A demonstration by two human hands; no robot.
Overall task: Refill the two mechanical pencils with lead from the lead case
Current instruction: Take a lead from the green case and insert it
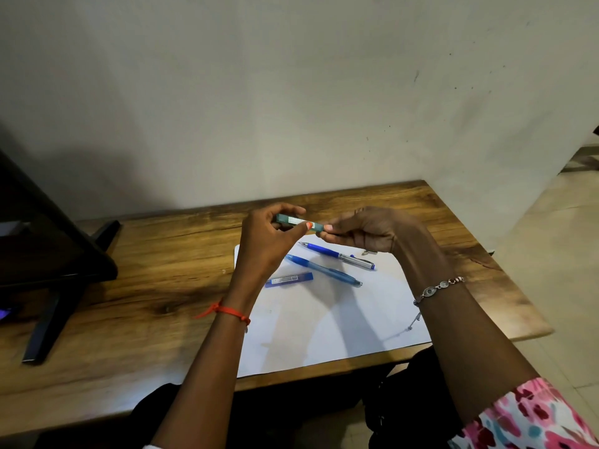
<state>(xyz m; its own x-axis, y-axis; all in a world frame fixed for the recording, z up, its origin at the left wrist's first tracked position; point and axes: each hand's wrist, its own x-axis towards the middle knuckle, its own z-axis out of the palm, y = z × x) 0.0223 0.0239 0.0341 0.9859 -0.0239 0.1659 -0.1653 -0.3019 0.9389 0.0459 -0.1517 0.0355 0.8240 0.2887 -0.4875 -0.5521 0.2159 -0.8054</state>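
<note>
Against a pale, scuffed wall, a wooden desk (155, 270) carries a white sheet (330, 322) where a person works with both bare hands raised just above the far edge of the paper. Left hand (269, 244), a red thread at its wrist, closes thumb and fingers on a green lead case (296, 222) held roughly level; right hand (366, 230), a chain bracelet on its wrist, pinches the case's right end between fingertips. Whether the case's cap is on or off cannot be made out. Below the hands, two blue mechanical pencils lie on the sheet, near each other and slanting the same way: one with a silver barrel (338, 256) farther back, a translucent one (324, 270) nearer. A second, blue lead case (289, 280) rests just beside the nearer pencil's left end. A small metal piece (369, 253) lies at the sheet's far edge. A dark stand (55, 254) occupies the desk's left side.
</note>
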